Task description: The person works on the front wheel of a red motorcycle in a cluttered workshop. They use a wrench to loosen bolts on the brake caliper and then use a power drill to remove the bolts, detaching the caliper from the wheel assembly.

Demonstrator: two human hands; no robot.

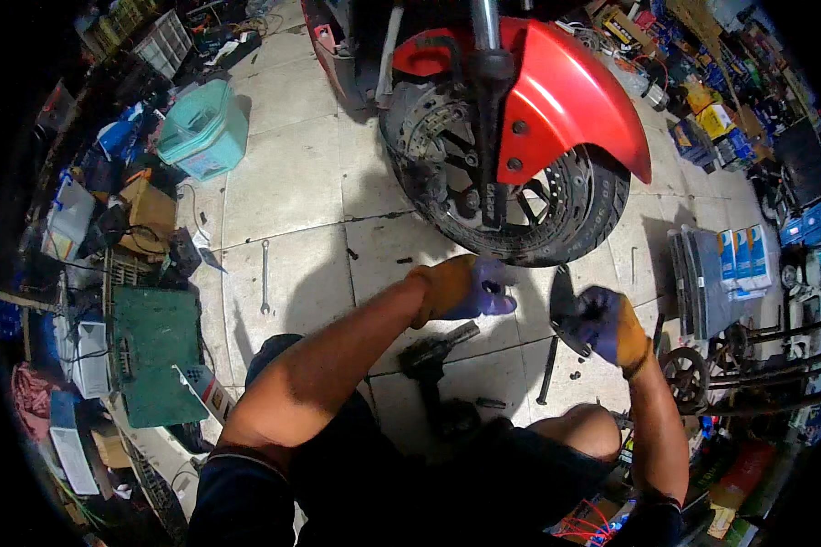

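My left hand [479, 290], in an orange and purple glove, is below the front wheel [556, 237], its fingers curled round something small and dark I cannot make out. My right hand [611, 324], gloved alike, grips an elongated black plate [564, 296] to the right. On the tiles below lie a black power impact wrench [429, 365], a dark socket [491, 403], a long black bolt [547, 369] and several small dark fasteners [576, 374]. The red fender [575, 100] and black fork [491, 137] stand above my hands.
A spanner [265, 278] lies left on the tiles [283, 164]. A teal bin [201, 141], cardboard box [150, 205] and green board [160, 365] line the left. Stacked panels [693, 283], a small black wheel [684, 374] and assorted packages [711, 123] crowd the right.
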